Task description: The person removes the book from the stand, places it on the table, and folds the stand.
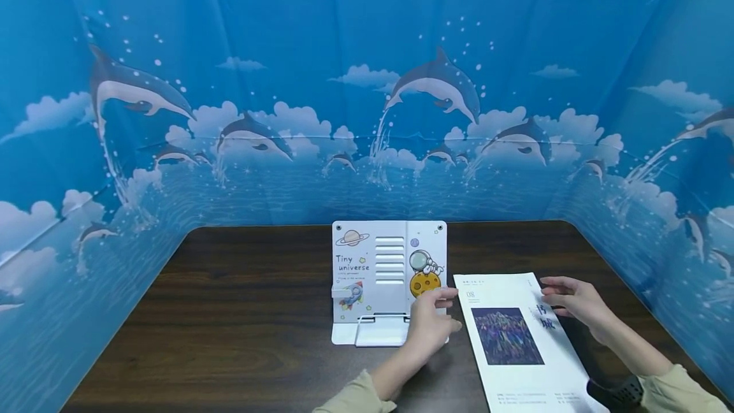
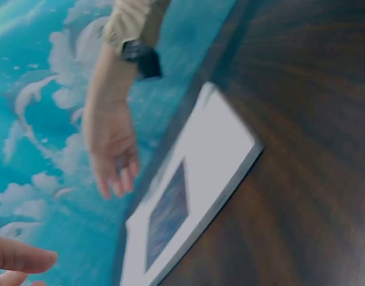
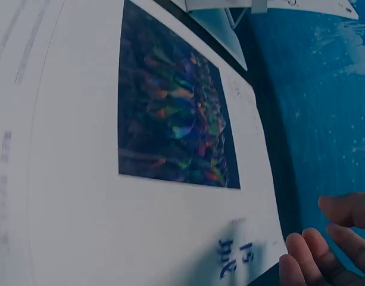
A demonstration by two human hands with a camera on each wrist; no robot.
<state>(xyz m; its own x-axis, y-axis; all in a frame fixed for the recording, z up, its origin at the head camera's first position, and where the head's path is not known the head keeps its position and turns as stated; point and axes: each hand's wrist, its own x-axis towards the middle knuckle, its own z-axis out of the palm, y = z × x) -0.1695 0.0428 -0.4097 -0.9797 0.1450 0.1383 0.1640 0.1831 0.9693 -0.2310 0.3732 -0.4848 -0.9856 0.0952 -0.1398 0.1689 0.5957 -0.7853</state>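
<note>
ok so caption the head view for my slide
Left hand and right hand flank a white book beside a "Tiny universe" stand on a dark table.

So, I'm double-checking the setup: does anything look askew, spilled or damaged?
Nothing serious stands out: the book lies flat beside the standing bookstand, with no spill or damage visible. Only the dolphin backdrop looks slightly off, creased rather than smooth.

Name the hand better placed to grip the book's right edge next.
Right, I'd judge: the right hand is by that edge of the book, fingers towards it, while the left hand is nearer the opposite edge, beside the white stand.
</note>
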